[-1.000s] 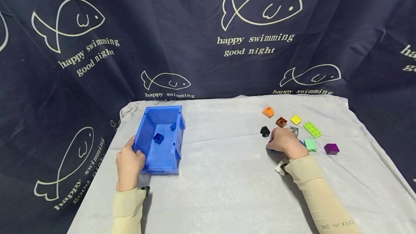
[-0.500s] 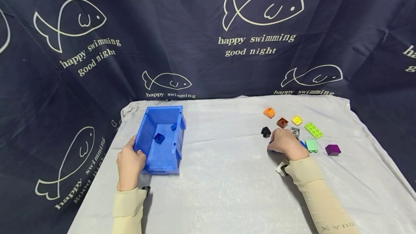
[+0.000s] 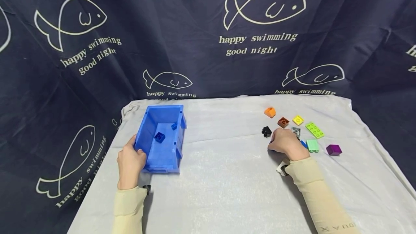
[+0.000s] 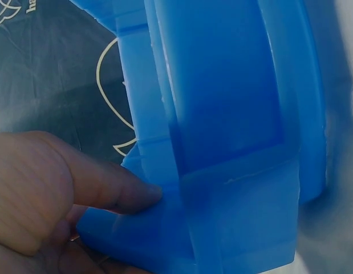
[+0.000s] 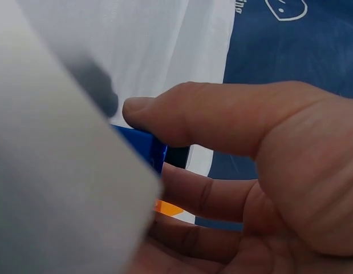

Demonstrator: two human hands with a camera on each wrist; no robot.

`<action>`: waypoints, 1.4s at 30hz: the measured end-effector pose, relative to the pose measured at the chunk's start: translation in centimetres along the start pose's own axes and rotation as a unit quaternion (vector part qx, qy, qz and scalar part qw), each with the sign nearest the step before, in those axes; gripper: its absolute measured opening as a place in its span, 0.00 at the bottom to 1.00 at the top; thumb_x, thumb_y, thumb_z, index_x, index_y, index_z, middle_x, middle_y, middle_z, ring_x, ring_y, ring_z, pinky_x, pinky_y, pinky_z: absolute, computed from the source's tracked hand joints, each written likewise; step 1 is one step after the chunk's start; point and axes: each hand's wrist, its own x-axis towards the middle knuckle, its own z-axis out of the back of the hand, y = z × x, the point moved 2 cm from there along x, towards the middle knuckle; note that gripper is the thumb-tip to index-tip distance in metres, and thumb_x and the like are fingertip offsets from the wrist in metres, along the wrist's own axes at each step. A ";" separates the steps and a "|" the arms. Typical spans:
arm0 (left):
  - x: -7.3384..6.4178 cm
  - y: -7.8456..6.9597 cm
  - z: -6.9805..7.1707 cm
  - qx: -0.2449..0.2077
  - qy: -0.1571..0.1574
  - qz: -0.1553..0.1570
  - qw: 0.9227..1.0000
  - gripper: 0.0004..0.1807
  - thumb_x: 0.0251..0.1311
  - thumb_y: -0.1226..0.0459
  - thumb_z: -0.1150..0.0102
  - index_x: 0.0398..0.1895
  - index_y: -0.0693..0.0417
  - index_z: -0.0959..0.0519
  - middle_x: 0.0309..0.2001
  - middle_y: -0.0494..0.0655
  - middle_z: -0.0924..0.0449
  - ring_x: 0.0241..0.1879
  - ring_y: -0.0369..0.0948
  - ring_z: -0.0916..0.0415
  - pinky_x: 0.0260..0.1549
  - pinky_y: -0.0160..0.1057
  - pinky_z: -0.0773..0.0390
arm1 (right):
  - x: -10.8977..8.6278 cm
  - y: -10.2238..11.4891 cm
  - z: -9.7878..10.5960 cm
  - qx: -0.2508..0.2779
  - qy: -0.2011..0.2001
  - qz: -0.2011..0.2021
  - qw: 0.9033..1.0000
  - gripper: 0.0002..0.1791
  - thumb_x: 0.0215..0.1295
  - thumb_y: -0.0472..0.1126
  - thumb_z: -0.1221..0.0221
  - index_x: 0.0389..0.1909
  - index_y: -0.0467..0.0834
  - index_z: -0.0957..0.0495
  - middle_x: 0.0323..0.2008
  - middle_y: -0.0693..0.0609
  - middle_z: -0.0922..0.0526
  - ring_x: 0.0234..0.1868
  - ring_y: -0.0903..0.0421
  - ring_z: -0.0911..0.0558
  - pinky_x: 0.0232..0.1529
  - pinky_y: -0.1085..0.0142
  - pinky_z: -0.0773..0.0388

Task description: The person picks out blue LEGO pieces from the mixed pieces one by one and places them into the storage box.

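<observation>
On the left of the table stands a blue plastic bin (image 3: pixel 161 159) with two dark blue toy bricks inside, one near the middle (image 3: pixel 159 137) and another by the right wall (image 3: pixel 174 126). My left hand (image 3: pixel 131 163) grips its near left side, the thumb (image 4: pixel 128 194) pressed on the plastic in the left wrist view. At the right, my right hand (image 3: pixel 287 143) pinches a blue toy brick (image 5: pixel 143 144) between thumb and fingers; the head view hides this brick. Close around that hand lie a black piece (image 3: pixel 267 131), a grey brick (image 3: pixel 296 131), a mint green brick (image 3: pixel 312 146) and another blue piece (image 3: pixel 303 144).
Farther back lie orange (image 3: pixel 270 112), brown (image 3: pixel 283 122) and yellow (image 3: pixel 298 120) bricks, with a lime green plate brick (image 3: pixel 315 130) beside them. A purple brick (image 3: pixel 334 150) sits farthest right. A dark fish-print curtain (image 3: pixel 208 53) hangs behind the white-covered table (image 3: pixel 221 190).
Both hands stay nearly in place; the whole head view shifts slightly. Blue that showed under the right fingers a second ago is now out of sight there.
</observation>
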 end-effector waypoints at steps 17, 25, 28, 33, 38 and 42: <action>0.2 -0.1 0.1 -0.004 -0.005 -0.002 1.000 0.33 0.60 0.71 0.51 0.73 0.59 0.29 0.61 0.74 0.24 0.56 0.75 0.25 0.53 0.72 0.30 | -0.2 1.0 0.8 0.006 -0.001 0.005 1.000 0.07 0.51 0.40 0.32 0.28 0.41 0.18 0.26 0.48 0.18 0.28 0.50 0.23 0.28 0.60 0.28; 0.2 0.0 0.1 -0.002 0.000 -0.005 1.000 0.33 0.60 0.71 0.51 0.73 0.60 0.30 0.61 0.74 0.24 0.56 0.75 0.25 0.54 0.71 0.30 | -1.1 2.2 1.8 0.010 -0.025 0.021 0.999 0.08 0.55 0.40 0.32 0.33 0.40 0.17 0.32 0.46 0.17 0.30 0.50 0.22 0.31 0.59 0.27; 0.3 0.0 0.2 -0.003 -0.002 -0.006 1.000 0.33 0.60 0.71 0.51 0.73 0.60 0.29 0.61 0.75 0.24 0.56 0.76 0.25 0.54 0.71 0.29 | -1.2 2.9 2.1 0.007 -0.031 0.020 0.999 0.09 0.57 0.42 0.32 0.34 0.40 0.18 0.34 0.46 0.17 0.31 0.50 0.22 0.33 0.58 0.26; 0.3 -0.1 0.3 0.001 0.003 -0.003 1.000 0.33 0.60 0.71 0.51 0.73 0.61 0.29 0.61 0.75 0.24 0.56 0.76 0.25 0.54 0.71 0.30 | -1.6 4.1 2.6 0.009 -0.031 0.014 0.999 0.13 0.59 0.45 0.30 0.38 0.40 0.18 0.36 0.45 0.16 0.33 0.50 0.21 0.37 0.55 0.24; 0.2 0.0 0.3 0.004 0.010 0.000 1.000 0.33 0.61 0.70 0.50 0.73 0.61 0.30 0.61 0.75 0.24 0.57 0.76 0.26 0.55 0.71 0.30 | -2.0 5.1 2.9 0.006 -0.043 0.026 0.999 0.15 0.60 0.46 0.30 0.40 0.39 0.17 0.36 0.46 0.14 0.36 0.48 0.18 0.42 0.50 0.23; 0.1 0.0 0.3 0.004 0.010 0.002 1.000 0.33 0.61 0.70 0.50 0.73 0.61 0.30 0.62 0.75 0.25 0.57 0.76 0.26 0.56 0.71 0.30 | -2.3 6.0 3.2 0.002 -0.060 0.046 0.997 0.16 0.59 0.46 0.29 0.40 0.39 0.17 0.36 0.46 0.13 0.38 0.46 0.17 0.44 0.47 0.23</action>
